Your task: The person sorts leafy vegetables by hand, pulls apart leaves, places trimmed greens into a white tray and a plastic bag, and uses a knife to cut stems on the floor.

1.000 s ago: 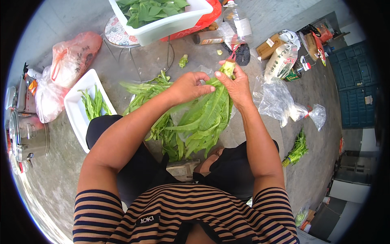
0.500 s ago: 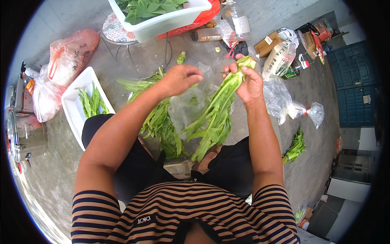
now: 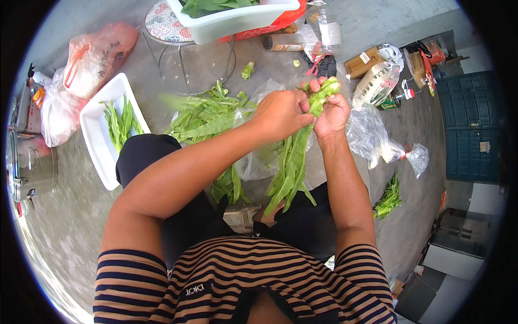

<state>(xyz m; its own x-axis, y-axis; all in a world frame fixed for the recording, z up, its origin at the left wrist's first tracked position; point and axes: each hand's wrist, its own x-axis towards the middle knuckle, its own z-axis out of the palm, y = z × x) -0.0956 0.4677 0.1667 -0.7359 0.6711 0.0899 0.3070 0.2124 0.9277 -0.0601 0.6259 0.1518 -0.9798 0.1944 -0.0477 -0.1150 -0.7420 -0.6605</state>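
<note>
My right hand (image 3: pixel 331 112) grips a head of long-leaved lettuce (image 3: pixel 294 167) by its pale cut stem, with the leaves hanging down toward my knees. Against the lettuce just below the stem, my left hand (image 3: pixel 287 112) is closed, its fingertips pinching at a leaf base. A pile of loose long green leaves (image 3: pixel 208 116) lies on the floor beneath my left forearm. Between the pile and the held lettuce is a crumpled clear plastic bag (image 3: pixel 256 162), partly covered by my left hand and wrist.
A white basin (image 3: pixel 89 121) with some leaves stands at left. Ahead, a translucent tub (image 3: pixel 232 24) of greens sits by a round stool (image 3: pixel 167 24). Tied greens (image 3: pixel 389 197) and clear plastic bags (image 3: pixel 364 132) lie at right. A trimmed stem piece (image 3: pixel 247 70) rests on the floor.
My left hand has moved right, from above the leaf pile to the lettuce, and closed on it. Fewer leaves hang from the lettuce. The right hand keeps its hold.
</note>
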